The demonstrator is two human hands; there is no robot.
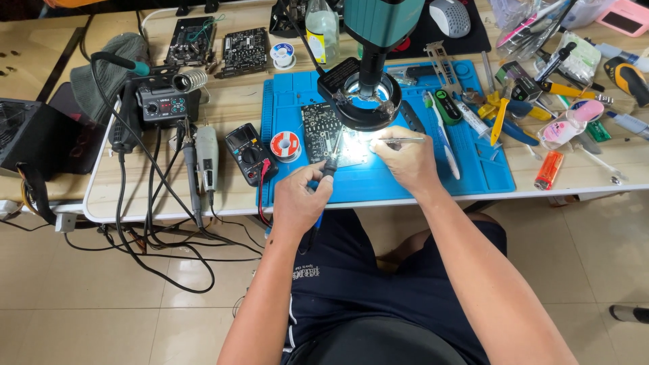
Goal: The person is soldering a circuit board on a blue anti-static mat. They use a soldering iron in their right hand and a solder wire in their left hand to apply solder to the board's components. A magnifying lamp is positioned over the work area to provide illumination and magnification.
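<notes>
A dark circuit board (321, 128) lies on the blue work mat (466, 169) under a microscope with a lit ring light (365, 101). My left hand (301, 199) grips a soldering iron (329, 162) whose tip points up at the board's bright lower edge. My right hand (404, 161) pinches metal tweezers (404, 140) that lie level, their tips toward the lit spot on the board. A spool of solder wire (285, 146) sits on the mat just left of the board.
A multimeter (250, 154) and a soldering station (162, 101) with trailing cables stand at the left. Two more circuit boards (220, 47) lie at the back. Pliers, cutters, a lighter (549, 170) and small bottles crowd the table's right side.
</notes>
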